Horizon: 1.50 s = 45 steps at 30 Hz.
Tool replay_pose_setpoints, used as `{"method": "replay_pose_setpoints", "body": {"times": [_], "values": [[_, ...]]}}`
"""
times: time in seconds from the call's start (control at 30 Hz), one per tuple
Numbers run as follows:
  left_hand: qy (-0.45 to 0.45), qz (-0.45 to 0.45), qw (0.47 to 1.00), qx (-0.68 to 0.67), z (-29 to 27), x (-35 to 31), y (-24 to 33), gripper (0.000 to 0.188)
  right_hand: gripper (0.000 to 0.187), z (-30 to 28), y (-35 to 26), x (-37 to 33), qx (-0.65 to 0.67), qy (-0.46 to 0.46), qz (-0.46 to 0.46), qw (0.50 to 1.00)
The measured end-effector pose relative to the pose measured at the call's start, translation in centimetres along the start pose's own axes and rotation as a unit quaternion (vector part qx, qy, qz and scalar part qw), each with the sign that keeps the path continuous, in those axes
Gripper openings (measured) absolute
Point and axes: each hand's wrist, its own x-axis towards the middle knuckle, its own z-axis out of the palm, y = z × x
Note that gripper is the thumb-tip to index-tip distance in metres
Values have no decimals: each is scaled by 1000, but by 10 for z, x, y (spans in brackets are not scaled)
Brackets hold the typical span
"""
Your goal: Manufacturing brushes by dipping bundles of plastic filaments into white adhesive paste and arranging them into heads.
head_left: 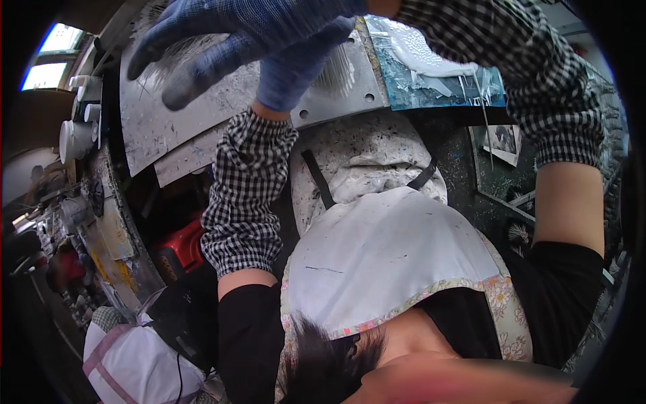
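My right hand (249, 27), in a blue knitted glove with darkened fingertips, reaches across from the right and passes over my left hand. Its thumb and a finger are spread apart, pointing left, with nothing visible between them. Beneath it, my left hand (293, 74) wears a blue glove too; its fingers are mostly hidden, so whether it holds anything does not show. Both hands are above a scuffed grey metal plate (208, 104). Thin wire-like bristles (338, 75) fan out beside my left hand, and more bristles (158, 71) show behind the right thumb.
Right of the plate lies a blue sheet (404, 84) smeared with white paste (424, 50). White containers (75, 140) line the left side. A red object (180, 249) sits low beside my left arm. A speckled white cloth (370, 155) covers my lap.
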Motion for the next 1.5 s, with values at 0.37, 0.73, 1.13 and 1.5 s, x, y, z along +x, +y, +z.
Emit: {"method": "replay_pose_setpoints", "body": {"times": [0.37, 0.73, 1.13, 1.5], "values": [[29, 191, 911, 363, 9, 2, -44, 35, 70, 17, 12, -1, 115, 16, 47, 992], [27, 48, 997, 58, 22, 3, -36, 18, 85, 74, 65, -169, 352, 82, 259, 896], [-69, 250, 964, 54, -9, 51, 52, 61, 35, 154, 56, -117, 215, 343, 233, 884], [-313, 251, 816, 416, 11, 58, 103, 25, 47, 176, 66, -140, -18, 294, 192, 936]]}}
